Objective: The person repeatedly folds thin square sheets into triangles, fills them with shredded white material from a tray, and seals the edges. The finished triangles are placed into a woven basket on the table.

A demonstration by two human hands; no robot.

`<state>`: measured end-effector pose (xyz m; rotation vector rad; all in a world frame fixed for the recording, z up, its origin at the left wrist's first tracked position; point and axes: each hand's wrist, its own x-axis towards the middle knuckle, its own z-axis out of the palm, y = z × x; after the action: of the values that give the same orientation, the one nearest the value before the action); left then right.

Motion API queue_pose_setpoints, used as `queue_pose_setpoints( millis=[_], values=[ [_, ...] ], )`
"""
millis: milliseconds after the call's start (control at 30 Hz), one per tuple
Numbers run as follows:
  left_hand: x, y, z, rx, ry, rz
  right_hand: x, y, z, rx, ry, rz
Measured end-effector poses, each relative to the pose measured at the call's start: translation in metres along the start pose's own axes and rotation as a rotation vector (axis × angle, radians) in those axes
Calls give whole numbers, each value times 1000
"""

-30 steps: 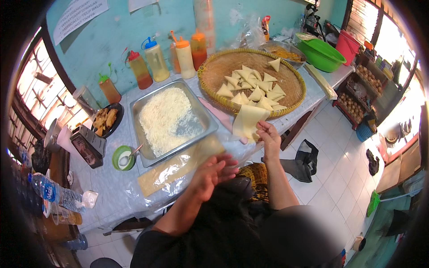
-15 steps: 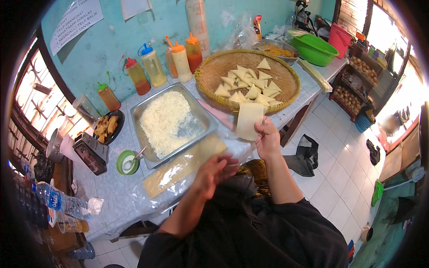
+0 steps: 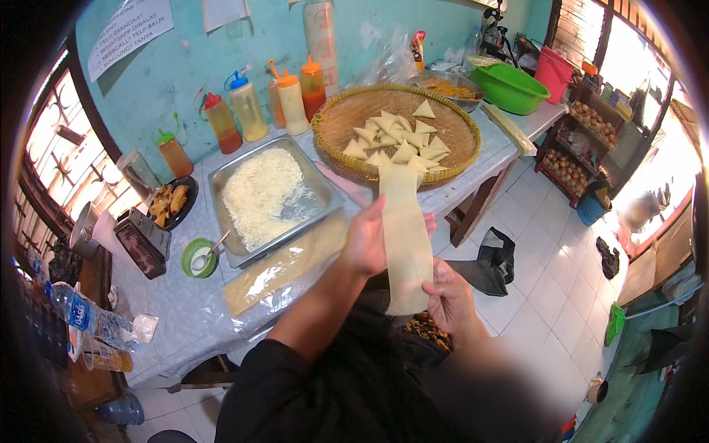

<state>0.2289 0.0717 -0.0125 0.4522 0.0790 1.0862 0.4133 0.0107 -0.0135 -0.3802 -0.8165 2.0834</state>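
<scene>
A long, pale strip of pastry wrapper (image 3: 405,229) stretches between my hands in front of my body. My left hand (image 3: 367,240) holds it from beneath, fingers passing behind it and their tips showing past its right edge. At the lower end, my right hand (image 3: 449,301) pinches the strip between thumb and fingers. Its far end reaches the rim of a round woven tray (image 3: 340,122), where several folded triangular pastries (image 3: 405,139) lie heaped. Left of my hands, a metal pan (image 3: 323,199) contains white shreds (image 3: 262,196). A plastic-covered stack of wrapper strips (image 3: 288,266) lies before the pan.
A green bowl (image 3: 193,251) with a spoon stands left of the pan. Squeeze bottles (image 3: 247,111) line the wall. Behind the bowl sits a black plate of fried food (image 3: 171,210). A green basin (image 3: 509,85) stands at the far right of the table.
My left hand has moved up and right, from over the plastic-covered strips to beneath the wrapper. My right hand has come lower, and more of the strip's length now shows.
</scene>
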Motion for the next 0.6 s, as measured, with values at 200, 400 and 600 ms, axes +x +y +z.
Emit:
queue_pose_setpoints(
  millis=[200,400,600],
  values=[
    [21,13,6,279,241,156,-28,-7,-41,-25,90,74],
    [13,25,34,440,344,391,-29,0,-90,-66,98,140],
    [-7,26,60,357,294,464,-13,16,-116,281,22,75]
  ],
)
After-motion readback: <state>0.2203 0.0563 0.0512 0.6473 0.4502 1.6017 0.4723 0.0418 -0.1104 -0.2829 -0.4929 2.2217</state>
